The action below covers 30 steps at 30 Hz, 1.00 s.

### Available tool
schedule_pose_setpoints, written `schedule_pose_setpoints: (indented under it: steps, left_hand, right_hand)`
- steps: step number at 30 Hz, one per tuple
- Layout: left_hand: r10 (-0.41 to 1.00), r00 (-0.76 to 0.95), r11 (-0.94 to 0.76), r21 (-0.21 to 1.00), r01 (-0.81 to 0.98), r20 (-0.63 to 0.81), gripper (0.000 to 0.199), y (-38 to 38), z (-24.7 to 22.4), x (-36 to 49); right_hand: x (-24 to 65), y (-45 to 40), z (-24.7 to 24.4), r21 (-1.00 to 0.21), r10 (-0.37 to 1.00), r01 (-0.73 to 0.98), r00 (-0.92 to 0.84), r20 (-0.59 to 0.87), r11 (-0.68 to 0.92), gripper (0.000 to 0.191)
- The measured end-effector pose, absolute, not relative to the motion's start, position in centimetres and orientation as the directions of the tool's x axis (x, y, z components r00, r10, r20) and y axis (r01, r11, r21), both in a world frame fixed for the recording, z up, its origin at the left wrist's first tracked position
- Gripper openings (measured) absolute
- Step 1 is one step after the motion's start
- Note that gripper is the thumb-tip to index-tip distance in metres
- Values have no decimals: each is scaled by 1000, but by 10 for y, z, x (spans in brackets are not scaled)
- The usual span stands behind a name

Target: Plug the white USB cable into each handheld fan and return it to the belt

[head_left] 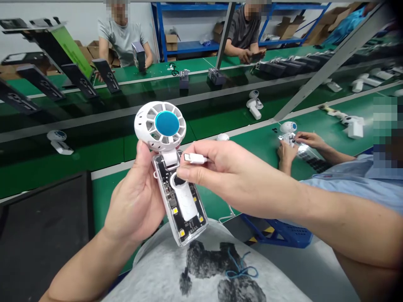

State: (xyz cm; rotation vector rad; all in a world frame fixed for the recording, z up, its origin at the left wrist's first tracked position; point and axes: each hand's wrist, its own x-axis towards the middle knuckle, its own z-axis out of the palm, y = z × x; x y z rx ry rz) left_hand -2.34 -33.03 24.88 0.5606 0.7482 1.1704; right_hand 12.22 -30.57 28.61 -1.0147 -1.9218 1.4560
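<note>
A handheld fan (185, 201) tilts upright in front of me, its white round head (160, 126) carrying a blue disc at the centre. Its body is a clear case showing a dark circuit board and small yellow LEDs. My left hand (135, 197) is wrapped round the fan from the left, thumb near the neck. Between the thumb and fingers of my right hand (214, 167) is a white USB cable plug (195, 158), its metal tip pointing left. The plug is close to the fan's neck, and the right thumb overlaps the top of the body.
Beyond the green bench (208, 193) runs a conveyor (201, 121) bearing several fans and dark boxes. A black tray (44, 235) lies at left. A co-worker's hands (288, 153) handle another fan at right. A slanted metal post (327, 63) crosses the right side. Two people sit opposite.
</note>
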Motion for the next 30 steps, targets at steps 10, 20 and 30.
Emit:
schedule_pose_setpoints:
  steps: [10, 20, 30]
  left_hand:
    - [955, 215, 293, 751, -592, -202, 48, -329, 251, -23]
    - [956, 207, 289, 763, -578, -206, 47, -328, 249, -23]
    - [943, 227, 331, 731, -596, -242, 45, -328, 248, -24]
  right_hand:
    - [123, -304, 285, -942, 807, 287, -589, -32, 172, 16]
    - [123, -302, 282, -922, 808, 305, -589, 13, 237, 18]
    - [121, -303, 280, -874, 827, 370, -558, 61, 314, 19]
